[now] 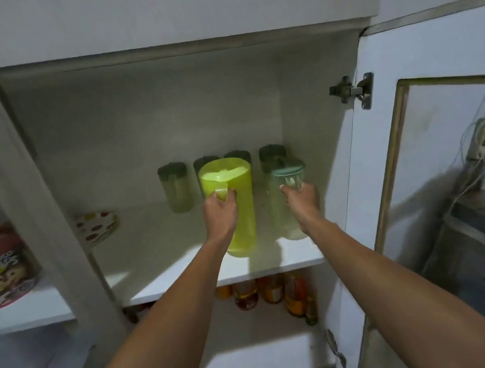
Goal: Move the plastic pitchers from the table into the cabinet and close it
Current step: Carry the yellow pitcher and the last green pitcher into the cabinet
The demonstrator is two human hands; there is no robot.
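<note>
- Two pitchers stand upright near the front of the cabinet shelf (184,269): a yellow-green pitcher (238,214) with a matching lid and, just to its right, a clear pitcher (286,209) with a teal lid.
- The left hand (222,213) reaches in, fingers clenched around the yellow-green pitcher's handle.
- The right hand (302,204) has its fingers wrapped on the handle of the clear pitcher, just under its lid.
- Behind them, along the back wall, stand four dark-lidded pitchers (175,188) in a row; the two in front partly hide the middle and right ones.
- One stack of polka-dot plates (98,227) lies at the shelf's left side, well apart from the pitchers.
- On the shelf below, a cluster of bottles (266,296) with orange and amber contents shows; their count is not clear.
- The cabinet door (444,160) with a glass pane stands swung open on the right, hung from a metal hinge (351,91).
- One cereal box (3,271) sits in the neighbouring compartment at left.
</note>
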